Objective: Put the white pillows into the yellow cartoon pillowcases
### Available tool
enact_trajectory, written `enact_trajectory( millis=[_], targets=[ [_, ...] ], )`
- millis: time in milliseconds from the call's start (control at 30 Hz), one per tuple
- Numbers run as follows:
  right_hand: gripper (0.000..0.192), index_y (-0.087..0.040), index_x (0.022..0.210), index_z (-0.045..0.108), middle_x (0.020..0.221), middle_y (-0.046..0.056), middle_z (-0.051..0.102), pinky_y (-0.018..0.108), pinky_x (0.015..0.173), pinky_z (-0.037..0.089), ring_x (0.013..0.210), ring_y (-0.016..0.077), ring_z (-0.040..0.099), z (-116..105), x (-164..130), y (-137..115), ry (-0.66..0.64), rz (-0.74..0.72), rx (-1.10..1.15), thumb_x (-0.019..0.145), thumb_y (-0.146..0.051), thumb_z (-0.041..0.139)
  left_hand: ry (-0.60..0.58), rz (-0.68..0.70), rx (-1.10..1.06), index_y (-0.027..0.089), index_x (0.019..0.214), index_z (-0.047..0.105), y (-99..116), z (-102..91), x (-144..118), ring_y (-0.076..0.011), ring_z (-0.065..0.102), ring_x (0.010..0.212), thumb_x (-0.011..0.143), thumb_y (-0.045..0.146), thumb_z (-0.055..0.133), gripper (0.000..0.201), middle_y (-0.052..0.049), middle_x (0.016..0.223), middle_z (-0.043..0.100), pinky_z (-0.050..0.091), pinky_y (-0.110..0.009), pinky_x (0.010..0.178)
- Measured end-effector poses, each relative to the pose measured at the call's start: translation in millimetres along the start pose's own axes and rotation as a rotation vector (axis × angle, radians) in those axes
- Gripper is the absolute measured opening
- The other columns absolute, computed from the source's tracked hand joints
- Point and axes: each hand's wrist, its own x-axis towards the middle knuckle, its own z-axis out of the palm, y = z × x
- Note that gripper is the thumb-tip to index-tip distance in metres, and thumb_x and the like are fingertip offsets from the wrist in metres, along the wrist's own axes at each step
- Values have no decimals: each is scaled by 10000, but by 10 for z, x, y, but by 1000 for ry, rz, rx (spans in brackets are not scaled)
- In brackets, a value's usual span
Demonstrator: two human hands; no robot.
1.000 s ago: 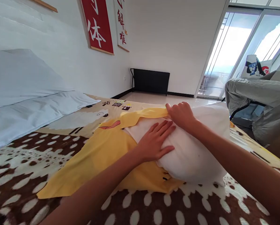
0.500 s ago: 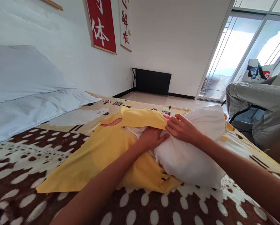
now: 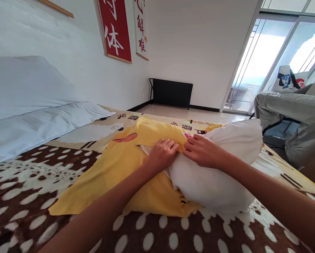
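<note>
- White bedding (image 3: 28, 116) lies piled at the far left of the bed, well apart from the work.
- The yellow pillowcase (image 3: 115, 168) lies flat on the brown spotted blanket (image 3: 23, 196); thin and limp, it is best taken at its open hem.
- The left hand (image 3: 161, 154) is closed on that hem.
- The right hand (image 3: 202, 151) pinches the hem beside it, resting on the white pillow (image 3: 220, 175), which looks soft, light and squashy, half inside the case.
</note>
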Motion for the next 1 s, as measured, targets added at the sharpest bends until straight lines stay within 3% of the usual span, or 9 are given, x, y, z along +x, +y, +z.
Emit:
enact_trajectory(
  millis=[100, 167, 300, 367, 433, 533, 600, 800, 1000],
  targets=[
    [143, -167, 779, 628, 784, 41, 630, 305, 711, 350, 774, 165, 543, -190, 34, 78, -261, 184, 293, 785, -85, 510, 65, 110, -30, 181, 644, 479, 11, -47, -70, -161, 458, 557, 853, 101, 460, 224, -20, 597, 508, 325, -300, 561],
    [89, -182, 790, 639, 792, 23, 646, 283, 703, 386, 755, 153, 563, -278, 20, 240, -326, 307, 527, 779, -170, 551, 88, 169, -54, 179, 641, 460, 51, -128, -102, -160, 452, 553, 853, 92, 450, 229, -18, 591, 496, 320, -300, 563],
    [463, -199, 1165, 586, 1154, 91, 630, 378, 894, 409, 1034, 245, 574, -193, -108, 674, -15, 602, 501, 790, -471, 599, 28, 300, -122, 176, 629, 443, 158, -304, -132, -166, 448, 546, 847, 93, 449, 233, -28, 603, 502, 305, -314, 537],
    [674, -199, 1350, 452, 1299, 133, 561, 470, 999, 334, 1174, 306, 515, -22, -187, 813, -19, 690, 414, 797, -568, 563, 8, 358, -160, 172, 622, 446, 220, -386, -148, -166, 443, 538, 849, 94, 445, 240, -33, 596, 501, 296, -320, 524],
    [683, -201, 1404, 403, 1296, 132, 579, 467, 1018, 329, 1194, 307, 519, 182, -244, 840, -220, 692, 500, 835, -563, 512, 9, 400, -205, 168, 613, 450, 283, -467, -173, -163, 437, 528, 860, 104, 432, 255, -34, 577, 490, 293, -321, 519],
    [447, -211, 1270, 573, 1224, 86, 643, 352, 951, 416, 1113, 249, 592, 420, -259, 694, -555, 555, 786, 880, -408, 477, 17, 448, -260, 165, 595, 456, 371, -576, -228, -156, 425, 507, 861, 114, 423, 273, -36, 556, 482, 285, -316, 506],
    [345, -205, 1141, 661, 1209, 64, 655, 310, 911, 439, 1071, 225, 611, 473, -231, 546, -641, 449, 916, 861, -287, 478, 7, 479, -282, 161, 588, 471, 419, -624, -271, -152, 420, 490, 851, 110, 425, 272, -39, 549, 485, 285, -316, 495],
    [354, -183, 924, 719, 945, 35, 726, 238, 714, 433, 826, 165, 626, 227, -139, 326, -559, 408, 912, 711, -50, 470, -17, 475, -277, 161, 574, 484, 481, -639, -348, -156, 435, 482, 831, 111, 445, 265, -39, 540, 489, 291, -321, 486],
    [189, -190, 784, 680, 757, 46, 689, 242, 638, 371, 690, 153, 571, 46, -253, 475, -295, 752, 596, 794, -174, 492, 20, 432, -219, 164, 561, 474, 394, -593, -293, -157, 430, 490, 834, 89, 444, 285, -30, 521, 481, 297, -327, 497]
  ],
)
